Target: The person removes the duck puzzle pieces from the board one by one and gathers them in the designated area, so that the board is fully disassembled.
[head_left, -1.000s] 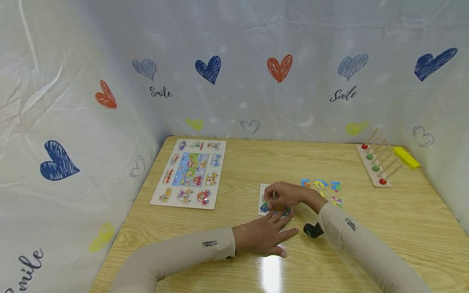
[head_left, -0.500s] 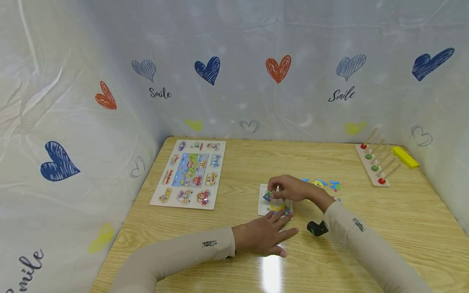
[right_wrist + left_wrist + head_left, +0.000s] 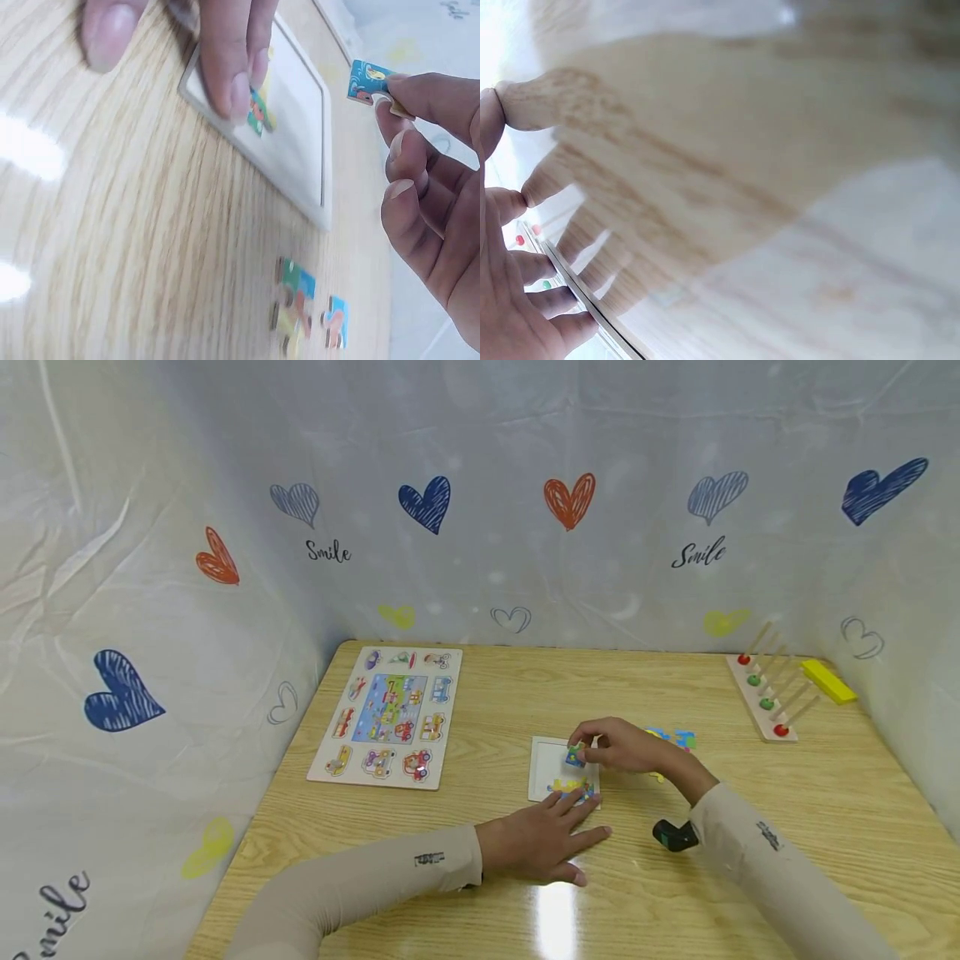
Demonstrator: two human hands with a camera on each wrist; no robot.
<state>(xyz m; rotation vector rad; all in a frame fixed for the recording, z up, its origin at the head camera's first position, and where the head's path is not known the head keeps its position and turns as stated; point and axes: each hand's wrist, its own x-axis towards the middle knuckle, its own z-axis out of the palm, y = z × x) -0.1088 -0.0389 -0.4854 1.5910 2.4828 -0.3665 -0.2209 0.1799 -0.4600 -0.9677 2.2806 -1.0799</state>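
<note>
My right hand (image 3: 618, 745) pinches a blue jigsaw piece (image 3: 574, 755) between thumb and fingers. In the right wrist view this jigsaw piece (image 3: 369, 81) shows a blue face with a yellow figure, held up off the board. Below it lies a small white puzzle tray (image 3: 542, 768), with a few joined pieces (image 3: 562, 786) along its near edge, partly covered by fingers. My left hand (image 3: 543, 843) lies spread palm down, its fingertips on the tray's near edge and those pieces. In the left wrist view, the fingers (image 3: 544, 300) touch the tray's rim (image 3: 592, 306).
Several loose jigsaw pieces (image 3: 685, 740) lie right of the tray, partly behind my right hand. A large vehicle puzzle board (image 3: 321, 766) sits at left. At far right stand a pegged board (image 3: 759, 710) with red and green beads and a yellow block (image 3: 828, 682).
My right hand has lifted the jigsaw piece from the tray's near left part and carried it up and to the right. The left hand stays in place.
</note>
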